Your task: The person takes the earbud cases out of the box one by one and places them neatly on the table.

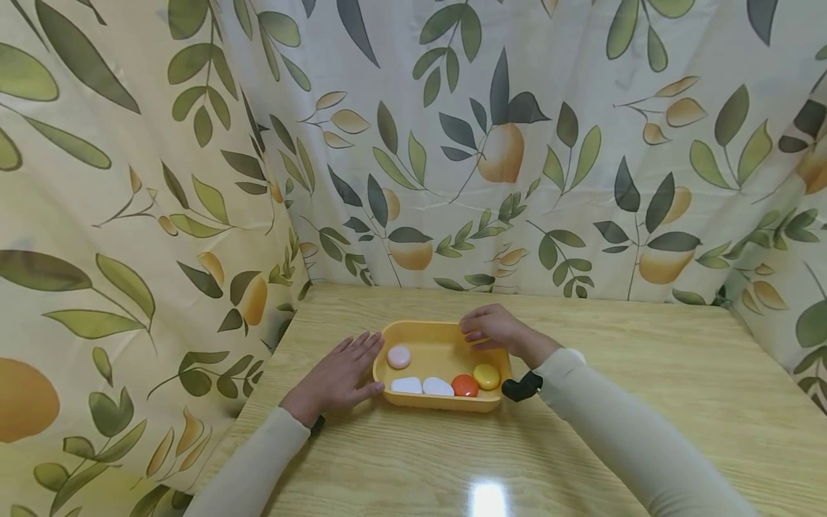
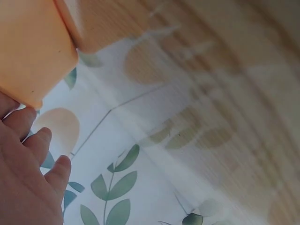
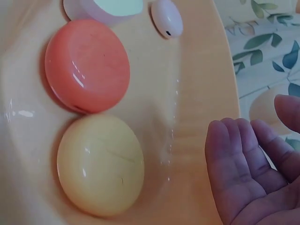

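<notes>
Yellow round-cornered tray (image 1: 436, 352); glossy rounded pieces (image 1: 465, 386) inside.

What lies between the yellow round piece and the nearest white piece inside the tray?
In the head view, the orange-red piece lies between them.

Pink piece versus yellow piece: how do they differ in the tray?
Colour: the pink piece is pale, while the yellow piece is a stronger, deeper tone.
Place: pink lies towards the tray's left end, yellow towards the right.
Neighbours: pink sits behind a white piece, yellow right beside the red piece.
Both look round and lie inside the tray.
</notes>
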{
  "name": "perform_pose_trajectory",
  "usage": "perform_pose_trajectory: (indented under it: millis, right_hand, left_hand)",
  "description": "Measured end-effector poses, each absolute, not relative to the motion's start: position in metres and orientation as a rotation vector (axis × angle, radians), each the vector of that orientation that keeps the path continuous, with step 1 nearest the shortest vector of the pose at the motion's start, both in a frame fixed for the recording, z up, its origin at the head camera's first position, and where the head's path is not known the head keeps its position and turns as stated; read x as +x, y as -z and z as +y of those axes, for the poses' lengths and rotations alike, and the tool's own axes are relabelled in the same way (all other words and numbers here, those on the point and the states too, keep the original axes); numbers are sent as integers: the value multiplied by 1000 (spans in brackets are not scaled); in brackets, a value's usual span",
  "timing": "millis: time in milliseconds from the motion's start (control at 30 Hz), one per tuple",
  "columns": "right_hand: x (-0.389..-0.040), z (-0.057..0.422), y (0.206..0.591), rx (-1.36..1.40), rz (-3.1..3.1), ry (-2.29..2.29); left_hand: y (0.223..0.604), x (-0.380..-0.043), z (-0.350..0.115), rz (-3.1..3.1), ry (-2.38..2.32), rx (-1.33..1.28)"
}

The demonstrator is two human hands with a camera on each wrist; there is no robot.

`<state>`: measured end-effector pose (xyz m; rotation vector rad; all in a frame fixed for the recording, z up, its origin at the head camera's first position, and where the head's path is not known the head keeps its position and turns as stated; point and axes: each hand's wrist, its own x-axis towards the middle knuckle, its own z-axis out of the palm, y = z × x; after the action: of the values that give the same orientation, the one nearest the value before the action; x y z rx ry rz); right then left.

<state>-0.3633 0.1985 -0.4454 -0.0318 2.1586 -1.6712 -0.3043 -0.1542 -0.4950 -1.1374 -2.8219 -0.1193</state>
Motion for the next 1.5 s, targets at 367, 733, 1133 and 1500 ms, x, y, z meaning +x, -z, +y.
perform_pose_trajectory:
  millis: [367, 733, 1133, 1500]
  right_hand:
    - [-358, 180, 445, -50, 2123, 1658]
    - [-356, 167, 449, -67, 2122, 1668]
    - [-357, 150, 453, -53, 2073, 1704]
    - [-354, 130, 454, -58, 2041, 1692]
  left_hand:
    - [499, -305, -154, -2772, 163, -1134]
    - [486, -305, -152, -2808, 71, -1165]
    - [480, -306, -153, -2819, 44, -1187]
    - [480, -306, -152, -2841, 45, -1184]
